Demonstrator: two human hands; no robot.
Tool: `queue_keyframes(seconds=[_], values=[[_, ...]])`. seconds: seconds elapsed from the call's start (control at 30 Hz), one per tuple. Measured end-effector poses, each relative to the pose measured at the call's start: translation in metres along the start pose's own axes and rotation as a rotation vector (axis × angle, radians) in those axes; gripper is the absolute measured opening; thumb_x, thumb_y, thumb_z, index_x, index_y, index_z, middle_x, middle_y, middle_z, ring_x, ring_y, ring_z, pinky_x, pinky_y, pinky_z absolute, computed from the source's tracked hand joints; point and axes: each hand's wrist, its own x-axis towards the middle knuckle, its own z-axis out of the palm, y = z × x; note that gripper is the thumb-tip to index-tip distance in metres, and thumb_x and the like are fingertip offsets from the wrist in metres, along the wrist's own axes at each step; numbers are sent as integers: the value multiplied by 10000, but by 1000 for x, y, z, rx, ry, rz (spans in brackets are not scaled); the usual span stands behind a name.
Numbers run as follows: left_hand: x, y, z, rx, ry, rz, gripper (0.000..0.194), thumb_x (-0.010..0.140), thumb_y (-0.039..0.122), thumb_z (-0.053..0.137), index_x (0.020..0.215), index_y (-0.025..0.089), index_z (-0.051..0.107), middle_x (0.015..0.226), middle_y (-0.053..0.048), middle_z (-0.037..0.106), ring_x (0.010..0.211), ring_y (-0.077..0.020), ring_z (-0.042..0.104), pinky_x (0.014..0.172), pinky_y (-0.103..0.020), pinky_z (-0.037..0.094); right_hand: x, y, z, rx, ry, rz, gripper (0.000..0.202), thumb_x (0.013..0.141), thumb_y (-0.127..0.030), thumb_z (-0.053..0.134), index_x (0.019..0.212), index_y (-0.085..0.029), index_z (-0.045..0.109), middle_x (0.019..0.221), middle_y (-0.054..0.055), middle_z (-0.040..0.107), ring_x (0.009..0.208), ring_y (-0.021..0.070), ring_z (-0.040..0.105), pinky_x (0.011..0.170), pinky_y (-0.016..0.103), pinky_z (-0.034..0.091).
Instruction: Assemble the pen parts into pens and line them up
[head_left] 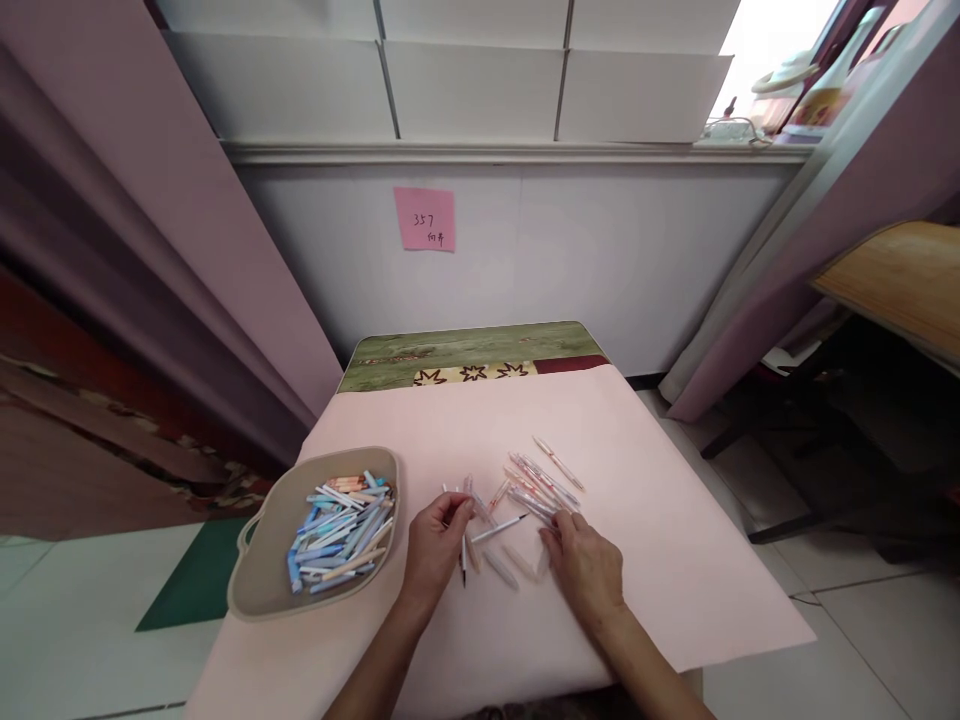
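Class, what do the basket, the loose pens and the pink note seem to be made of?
Basket: probably matte plastic, judging by its smooth, moulded-looking rim and handle. Loose pens: likely plastic, somewhat glossy; several barrels look see-through. Pink note: matte paper, apparently, thin and handwritten on.

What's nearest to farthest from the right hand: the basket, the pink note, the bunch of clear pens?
1. Clear pens: right by the right hand's fingers.
2. Basket: to the left, past the left hand.
3. Pink note: up on the wall.

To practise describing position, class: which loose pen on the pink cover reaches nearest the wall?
The orange-tinted pen beyond the clustered pens: it lies slightly apart, and its far end passes all theirs.
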Motion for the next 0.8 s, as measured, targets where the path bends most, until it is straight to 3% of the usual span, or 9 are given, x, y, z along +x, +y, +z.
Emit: queue_keyframes(seconds=[0.2, 0.3, 0.43, 0.53, 0.63, 0.73, 0.8], values=[[-5, 1, 9, -46, -23, -11, 203, 722, 393, 653, 732, 200, 715, 689, -30, 701, 697, -212, 631, 681, -289, 459, 3, 2, 7, 587, 102, -133, 247, 943, -351, 430, 986, -207, 625, 906, 55, 688, 779, 175, 642, 695, 256, 462], [-6, 1, 14, -45, -38, -17, 213, 720, 403, 655, 721, 199, 716, 667, -22, 690, 671, -203, 615, 657, -282, 449, 9, 6, 0, 458, 176, -57, 252, 934, -360, 442, 1021, -214, 628, 984, 63, 672, 841, 182, 625, 683, 260, 443], [-4, 3, 17, -84, -47, -42, 207, 708, 396, 676, 694, 192, 712, 621, -19, 668, 599, -177, 574, 583, -262, 426, 17, 11, -11, 148, 91, -33, 151, 880, -339, 551, 857, -235, 658, 867, 48, 669, 828, 209, 597, 654, 278, 385], [-3, 8, 22, -183, -73, -108, 204, 698, 381, 700, 717, 178, 712, 625, -23, 669, 563, -152, 548, 544, -245, 406, 18, 8, -19, 197, 97, -19, 211, 901, -339, 517, 777, -221, 641, 809, 57, 672, 804, 223, 596, 700, 309, 377], [-5, 16, 30, -357, -124, -197, 256, 672, 358, 742, 847, 173, 723, 781, -61, 729, 648, -159, 600, 590, -247, 430, 14, -7, -28, 611, 44, 75, 250, 907, -430, 487, 868, -216, 609, 771, 52, 679, 715, 207, 609, 652, 301, 395], [-9, 25, 36, -570, -262, -251, 342, 666, 330, 766, 963, 168, 717, 927, -104, 742, 757, -186, 641, 685, -282, 460, 9, -28, -35, 1237, -247, 101, 346, 864, -539, 519, 855, -198, 575, 674, 25, 643, 574, 154, 574, 546, 254, 396], [-10, 28, 37, -676, -308, -287, 329, 664, 315, 775, 949, 158, 723, 902, -106, 743, 717, -181, 640, 689, -297, 465, 7, -38, -38, 1531, -423, 142, 391, 820, -570, 572, 907, -189, 584, 638, -7, 602, 499, 108, 515, 480, 215, 353]])
